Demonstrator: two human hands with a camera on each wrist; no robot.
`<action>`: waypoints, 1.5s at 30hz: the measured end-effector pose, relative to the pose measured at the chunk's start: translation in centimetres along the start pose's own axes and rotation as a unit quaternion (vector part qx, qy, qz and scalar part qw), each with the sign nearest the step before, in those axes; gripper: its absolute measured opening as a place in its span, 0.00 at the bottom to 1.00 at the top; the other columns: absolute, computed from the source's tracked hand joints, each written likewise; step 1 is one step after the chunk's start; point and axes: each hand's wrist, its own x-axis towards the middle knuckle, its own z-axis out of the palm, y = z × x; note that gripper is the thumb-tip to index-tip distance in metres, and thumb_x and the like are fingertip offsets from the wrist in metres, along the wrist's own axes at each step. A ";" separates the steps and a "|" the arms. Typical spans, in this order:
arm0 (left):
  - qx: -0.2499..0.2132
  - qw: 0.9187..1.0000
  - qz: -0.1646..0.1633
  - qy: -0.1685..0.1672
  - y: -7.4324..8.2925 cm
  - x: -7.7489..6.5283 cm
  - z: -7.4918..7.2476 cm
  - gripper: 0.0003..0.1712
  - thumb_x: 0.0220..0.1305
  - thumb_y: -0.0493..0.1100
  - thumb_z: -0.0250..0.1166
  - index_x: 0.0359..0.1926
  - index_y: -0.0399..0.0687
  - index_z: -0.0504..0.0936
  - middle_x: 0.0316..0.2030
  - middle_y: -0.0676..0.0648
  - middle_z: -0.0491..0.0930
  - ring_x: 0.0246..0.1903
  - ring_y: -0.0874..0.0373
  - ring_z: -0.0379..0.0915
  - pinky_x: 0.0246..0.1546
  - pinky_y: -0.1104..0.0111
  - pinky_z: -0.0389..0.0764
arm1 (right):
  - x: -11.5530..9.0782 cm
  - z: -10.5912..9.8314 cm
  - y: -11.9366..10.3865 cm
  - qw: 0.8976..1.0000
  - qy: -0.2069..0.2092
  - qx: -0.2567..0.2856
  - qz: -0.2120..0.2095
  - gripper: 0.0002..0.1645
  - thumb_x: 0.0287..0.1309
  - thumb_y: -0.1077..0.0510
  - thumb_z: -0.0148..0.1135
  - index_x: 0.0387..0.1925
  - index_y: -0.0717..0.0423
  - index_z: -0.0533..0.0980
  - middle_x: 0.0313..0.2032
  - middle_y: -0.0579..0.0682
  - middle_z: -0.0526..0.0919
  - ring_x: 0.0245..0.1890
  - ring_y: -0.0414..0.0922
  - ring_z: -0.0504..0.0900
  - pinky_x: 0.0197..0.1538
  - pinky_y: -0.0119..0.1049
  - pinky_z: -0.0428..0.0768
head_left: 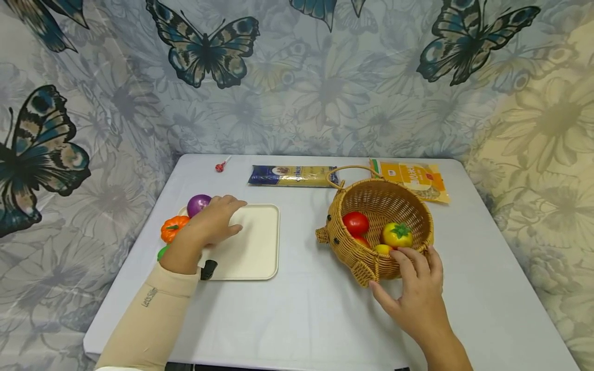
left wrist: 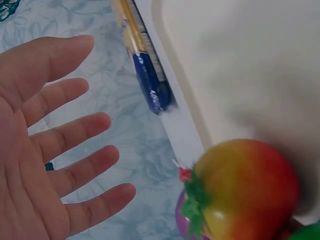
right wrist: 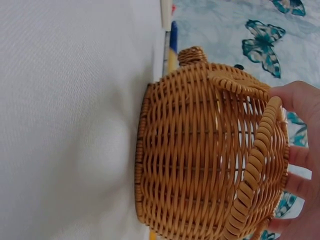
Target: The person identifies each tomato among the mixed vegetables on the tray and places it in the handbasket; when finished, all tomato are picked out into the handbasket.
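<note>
My left hand [head_left: 215,221] hovers over the cream tray [head_left: 255,247], fingers spread and holding nothing. A red-and-yellow toy tomato [left wrist: 250,187] lies on the tray in the left wrist view; my forearm hides it in the head view. Along the tray's left side are a purple ball-like vegetable [head_left: 198,204], an orange toy pumpkin [head_left: 173,228] and a partly covered green piece [head_left: 161,252]. My right hand [head_left: 419,299] grips the near rim of an animal-faced wicker basket [head_left: 350,255], fingers over the edge, thumb outside by its ear. Inside sit a red tomato [head_left: 356,223] and a yellowish tomato [head_left: 394,234].
Toward the back of the white table [head_left: 306,319] lie a blue-and-yellow pasta packet [head_left: 292,175] and an orange food packet [head_left: 413,178], the latter behind the basket. A small red lollipop [head_left: 220,167] is at the back left. The basket's handle [head_left: 355,166] leans toward the back.
</note>
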 end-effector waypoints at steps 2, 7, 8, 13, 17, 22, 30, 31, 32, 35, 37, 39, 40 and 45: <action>-0.001 1.000 -0.008 0.001 -0.7 -0.2 0.4 0.35 0.61 0.51 0.64 0.68 0.52 0.65 0.63 0.43 0.66 0.62 0.42 0.58 0.62 0.46 0.66 | 0.1 0.1 0.0 1.000 0.005 0.003 -0.005 0.41 0.45 0.35 0.61 0.50 0.65 0.73 0.51 0.63 0.71 0.62 0.70 0.55 0.69 0.62 0.44; -0.007 1.000 -0.020 0.006 -2.1 -0.7 1.1 0.36 0.60 0.49 0.65 0.68 0.50 0.65 0.61 0.42 0.67 0.61 0.39 0.60 0.59 0.46 0.69 | 0.1 0.1 -0.1 1.000 0.009 0.002 -0.010 0.42 0.47 0.33 0.59 0.50 0.65 0.73 0.51 0.64 0.71 0.61 0.70 0.56 0.69 0.62 0.44; -0.007 1.000 -0.021 0.007 -2.4 -0.7 1.3 0.36 0.60 0.49 0.65 0.68 0.50 0.65 0.61 0.41 0.68 0.61 0.39 0.60 0.59 0.46 0.69 | 0.1 0.1 -0.1 1.000 0.005 0.000 -0.008 0.42 0.46 0.34 0.60 0.50 0.65 0.73 0.51 0.64 0.71 0.61 0.70 0.56 0.69 0.62 0.44; -0.010 0.999 -0.037 -0.007 -3.4 -1.2 1.9 0.37 0.59 0.48 0.65 0.68 0.48 0.65 0.65 0.38 0.64 0.65 0.36 0.56 0.61 0.43 0.66 | 0.0 -0.1 0.0 1.000 -0.021 -0.011 0.004 0.42 0.40 0.39 0.66 0.51 0.65 0.72 0.53 0.63 0.70 0.62 0.68 0.56 0.70 0.61 0.42; -0.017 0.998 -0.051 -0.017 -3.8 -1.7 2.1 0.35 0.60 0.46 0.64 0.68 0.47 0.64 0.67 0.35 0.60 0.66 0.34 0.53 0.61 0.40 0.64 | 0.0 -0.1 0.0 1.000 -0.019 -0.012 0.003 0.42 0.41 0.38 0.66 0.51 0.65 0.72 0.52 0.64 0.71 0.61 0.68 0.57 0.70 0.61 0.42; -0.022 0.998 -0.058 -0.017 -4.0 -2.1 2.3 0.33 0.61 0.42 0.63 0.67 0.46 0.65 0.66 0.35 0.61 0.63 0.35 0.55 0.58 0.40 0.66 | 0.1 0.0 -0.1 1.000 0.003 -0.008 -0.007 0.42 0.45 0.34 0.60 0.50 0.65 0.73 0.51 0.64 0.71 0.59 0.68 0.59 0.69 0.61 0.43; -0.022 0.998 -0.055 -0.018 -4.7 -2.2 2.5 0.31 0.59 0.38 0.65 0.64 0.41 0.69 0.62 0.34 0.64 0.58 0.36 0.58 0.55 0.42 0.71 | 0.1 0.1 -0.1 1.000 0.003 -0.004 -0.007 0.46 0.52 0.28 0.53 0.49 0.66 0.73 0.50 0.64 0.71 0.59 0.69 0.58 0.69 0.62 0.44; -0.019 0.998 -0.054 -0.019 -4.7 -2.2 2.5 0.31 0.59 0.38 0.65 0.64 0.40 0.70 0.62 0.34 0.65 0.58 0.36 0.59 0.55 0.42 0.71 | 0.1 0.1 -0.1 1.000 0.002 -0.005 -0.006 0.46 0.52 0.27 0.52 0.49 0.66 0.73 0.50 0.64 0.71 0.59 0.69 0.58 0.69 0.62 0.44; -0.014 0.998 -0.051 -0.021 -4.8 -2.2 2.5 0.31 0.59 0.38 0.65 0.63 0.40 0.70 0.62 0.34 0.65 0.57 0.36 0.59 0.55 0.42 0.71 | 0.1 0.1 -0.1 1.000 -0.001 -0.006 -0.005 0.46 0.52 0.27 0.52 0.49 0.66 0.73 0.50 0.64 0.71 0.59 0.68 0.58 0.69 0.62 0.44; -0.011 0.998 -0.052 -0.026 -5.0 -2.2 2.5 0.31 0.59 0.39 0.65 0.63 0.39 0.70 0.62 0.35 0.65 0.57 0.36 0.59 0.55 0.43 0.71 | 0.1 0.1 -0.2 1.000 0.000 -0.006 -0.004 0.47 0.52 0.26 0.52 0.49 0.66 0.73 0.50 0.64 0.71 0.59 0.68 0.58 0.69 0.62 0.44; -0.012 0.998 -0.055 -0.028 -5.0 -2.2 2.4 0.30 0.60 0.40 0.65 0.64 0.40 0.69 0.62 0.36 0.64 0.58 0.37 0.58 0.55 0.42 0.71 | 0.1 0.1 -0.2 1.000 0.002 -0.005 -0.005 0.47 0.52 0.26 0.52 0.49 0.66 0.73 0.50 0.64 0.71 0.59 0.68 0.59 0.69 0.62 0.44; -0.012 0.998 -0.055 -0.025 -4.9 -2.2 2.4 0.30 0.61 0.40 0.65 0.64 0.40 0.69 0.62 0.36 0.65 0.58 0.37 0.58 0.56 0.43 0.71 | 0.1 0.2 -0.2 1.000 0.005 -0.004 -0.006 0.47 0.52 0.26 0.52 0.49 0.66 0.73 0.50 0.65 0.71 0.59 0.69 0.59 0.69 0.62 0.44; -0.013 0.998 -0.055 -0.023 -4.9 -2.2 2.3 0.30 0.61 0.40 0.64 0.64 0.40 0.70 0.62 0.36 0.65 0.58 0.37 0.58 0.56 0.43 0.71 | 0.1 0.2 -0.2 1.000 0.005 -0.005 -0.006 0.47 0.52 0.26 0.52 0.49 0.66 0.73 0.50 0.64 0.71 0.59 0.68 0.59 0.69 0.62 0.44; -0.008 0.998 -0.055 -0.022 -4.7 -2.1 2.3 0.30 0.60 0.41 0.65 0.63 0.40 0.70 0.62 0.35 0.65 0.58 0.36 0.59 0.56 0.42 0.70 | 0.1 0.2 -0.3 1.000 0.006 -0.006 -0.005 0.46 0.51 0.27 0.52 0.49 0.66 0.73 0.50 0.64 0.71 0.59 0.68 0.59 0.69 0.61 0.44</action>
